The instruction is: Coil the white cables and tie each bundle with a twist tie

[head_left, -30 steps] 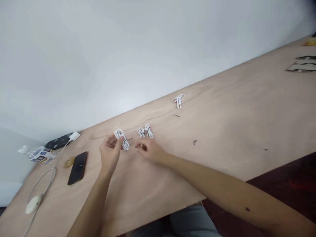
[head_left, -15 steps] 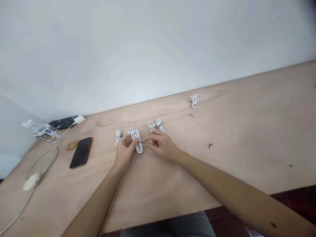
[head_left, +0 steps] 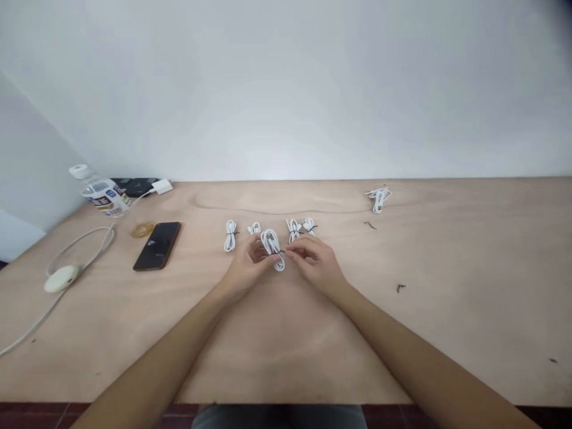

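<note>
A coiled white cable (head_left: 270, 241) is pinched in my left hand (head_left: 251, 261), raised a little above the table. A thin black twist tie (head_left: 281, 252) goes round the coil, and the fingertips of my right hand (head_left: 313, 257) pinch its end. Behind my hands lie tied white cables: one bundle (head_left: 230, 235) to the left, another (head_left: 254, 228) partly hidden by the left hand. Two more, a bundle (head_left: 294, 230) and its neighbour (head_left: 309, 226), lie just beyond the right hand.
Farther right sit another white cable (head_left: 378, 200), a loose dark tie (head_left: 370, 225) and a second tie (head_left: 401, 288). On the left are a phone (head_left: 157, 246), a yellow tape roll (head_left: 142, 230), a plastic bottle (head_left: 105, 195), a white adapter (head_left: 161, 186) and a corded white switch (head_left: 61, 278).
The view has levelled and swung, so the table's things sit differently in the picture. Both hands still grip the coil and its tie; the bundle behind the left hand is now separately visible.
</note>
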Action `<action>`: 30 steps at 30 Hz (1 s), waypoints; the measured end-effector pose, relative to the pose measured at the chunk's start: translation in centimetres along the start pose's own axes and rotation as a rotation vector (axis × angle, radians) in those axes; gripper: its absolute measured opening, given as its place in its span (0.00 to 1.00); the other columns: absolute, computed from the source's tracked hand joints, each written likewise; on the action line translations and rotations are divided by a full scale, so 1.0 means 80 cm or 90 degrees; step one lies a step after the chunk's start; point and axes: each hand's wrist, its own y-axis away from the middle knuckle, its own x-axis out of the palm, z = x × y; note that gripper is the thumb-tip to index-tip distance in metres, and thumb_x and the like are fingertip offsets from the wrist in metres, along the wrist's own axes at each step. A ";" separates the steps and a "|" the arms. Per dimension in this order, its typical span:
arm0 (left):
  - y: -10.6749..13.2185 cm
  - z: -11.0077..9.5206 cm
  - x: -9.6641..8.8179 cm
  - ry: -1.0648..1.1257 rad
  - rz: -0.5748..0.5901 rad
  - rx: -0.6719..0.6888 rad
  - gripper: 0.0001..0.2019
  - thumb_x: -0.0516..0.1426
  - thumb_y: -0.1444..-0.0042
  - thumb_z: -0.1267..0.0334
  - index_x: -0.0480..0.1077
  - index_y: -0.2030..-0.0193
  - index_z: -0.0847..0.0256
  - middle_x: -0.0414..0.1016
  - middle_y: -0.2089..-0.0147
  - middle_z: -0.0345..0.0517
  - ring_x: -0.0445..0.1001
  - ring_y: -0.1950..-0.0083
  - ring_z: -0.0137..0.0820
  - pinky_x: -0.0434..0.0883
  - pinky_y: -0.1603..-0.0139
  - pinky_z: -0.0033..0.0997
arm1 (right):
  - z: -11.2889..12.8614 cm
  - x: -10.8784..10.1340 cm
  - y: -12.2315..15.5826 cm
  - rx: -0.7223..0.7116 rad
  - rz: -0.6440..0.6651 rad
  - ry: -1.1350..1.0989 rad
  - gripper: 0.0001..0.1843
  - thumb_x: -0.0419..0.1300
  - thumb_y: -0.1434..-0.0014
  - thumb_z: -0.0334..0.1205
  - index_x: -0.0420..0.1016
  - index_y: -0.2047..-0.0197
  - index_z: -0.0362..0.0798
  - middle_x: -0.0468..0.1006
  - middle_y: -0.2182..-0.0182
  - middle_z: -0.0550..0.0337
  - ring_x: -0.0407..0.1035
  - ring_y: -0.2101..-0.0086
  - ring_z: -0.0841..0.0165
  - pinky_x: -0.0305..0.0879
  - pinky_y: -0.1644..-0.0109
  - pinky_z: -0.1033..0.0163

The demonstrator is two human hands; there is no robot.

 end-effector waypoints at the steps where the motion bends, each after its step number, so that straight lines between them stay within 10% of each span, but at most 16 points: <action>1: 0.000 0.001 0.000 0.006 0.003 0.007 0.22 0.72 0.43 0.57 0.72 0.45 0.57 0.80 0.48 0.50 0.79 0.45 0.42 0.75 0.44 0.40 | 0.000 0.000 0.000 0.009 0.003 -0.014 0.05 0.66 0.32 0.41 0.83 0.53 0.54 0.77 0.60 0.55 0.72 0.63 0.63 0.71 0.65 0.59; 13: 0.005 -0.003 0.006 0.091 0.016 0.017 0.19 0.69 0.39 0.57 0.73 0.45 0.58 0.81 0.49 0.51 0.80 0.47 0.41 0.75 0.48 0.37 | 0.006 -0.003 0.001 0.033 -0.015 -0.091 0.06 0.69 0.35 0.42 0.88 0.55 0.57 0.79 0.60 0.55 0.74 0.61 0.61 0.70 0.65 0.59; 18: 0.004 -0.003 0.007 0.076 -0.016 0.053 0.17 0.70 0.41 0.58 0.72 0.50 0.58 0.81 0.51 0.49 0.80 0.47 0.40 0.76 0.47 0.36 | 0.011 0.004 0.002 0.222 0.011 -0.279 0.09 0.70 0.35 0.47 0.87 0.59 0.51 0.73 0.78 0.63 0.64 0.77 0.69 0.61 0.72 0.61; 24: 0.004 -0.004 0.007 0.058 0.002 0.061 0.17 0.71 0.42 0.56 0.72 0.52 0.58 0.83 0.52 0.49 0.81 0.50 0.39 0.76 0.48 0.38 | 0.013 0.000 -0.002 0.419 0.053 -0.487 0.14 0.74 0.41 0.49 0.85 0.61 0.47 0.71 0.76 0.62 0.62 0.75 0.71 0.57 0.75 0.66; 30: 0.005 -0.006 0.008 0.024 -0.003 0.060 0.17 0.71 0.43 0.56 0.73 0.53 0.57 0.81 0.55 0.47 0.81 0.51 0.40 0.76 0.49 0.37 | 0.013 -0.004 -0.001 0.412 0.074 -0.426 0.16 0.71 0.39 0.52 0.80 0.64 0.47 0.69 0.76 0.64 0.60 0.78 0.72 0.56 0.77 0.66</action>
